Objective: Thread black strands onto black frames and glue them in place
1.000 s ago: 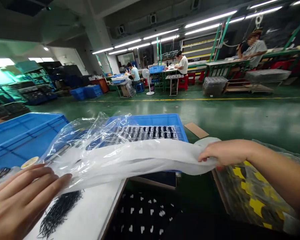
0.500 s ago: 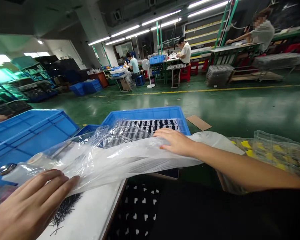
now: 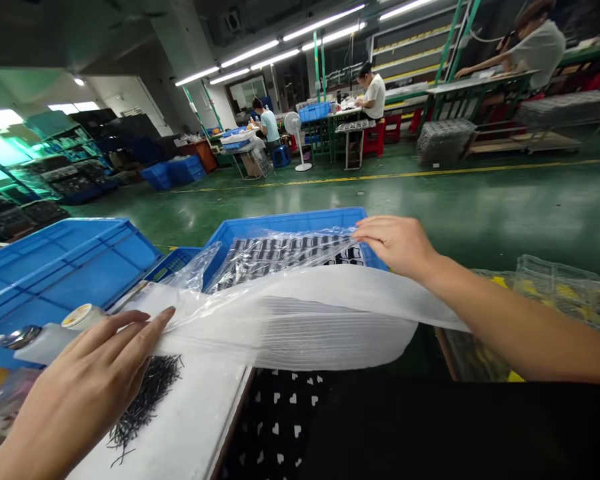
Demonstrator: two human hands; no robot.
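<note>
A translucent white plastic sheet (image 3: 325,327), finely ribbed, stretches across the front between my two hands. Clear plastic film (image 3: 280,250) joins it at the back and lies over rows of black parts in a blue crate (image 3: 290,219). My right hand (image 3: 400,245) pinches the film's edge near the crate's right side. At the left, my left hand (image 3: 95,380) has its fingers together on the sheet's left end; the thumb is hidden. Below that hand, a pile of thin black strips (image 3: 147,400) lies on the white tabletop (image 3: 190,413).
A large blue bin (image 3: 65,267) stands at the left, near a white roll (image 3: 83,316) and a metal-capped bottle (image 3: 43,343). Clear trays with yellow pieces (image 3: 565,293) are at the right. Several people sit at benches beyond the green floor (image 3: 405,193).
My right hand has risen and moved right, from lying on the sheet to pinching the film's edge. The film is pulled tauter and the white sheet spreads lower. My left hand shifted slightly right.
</note>
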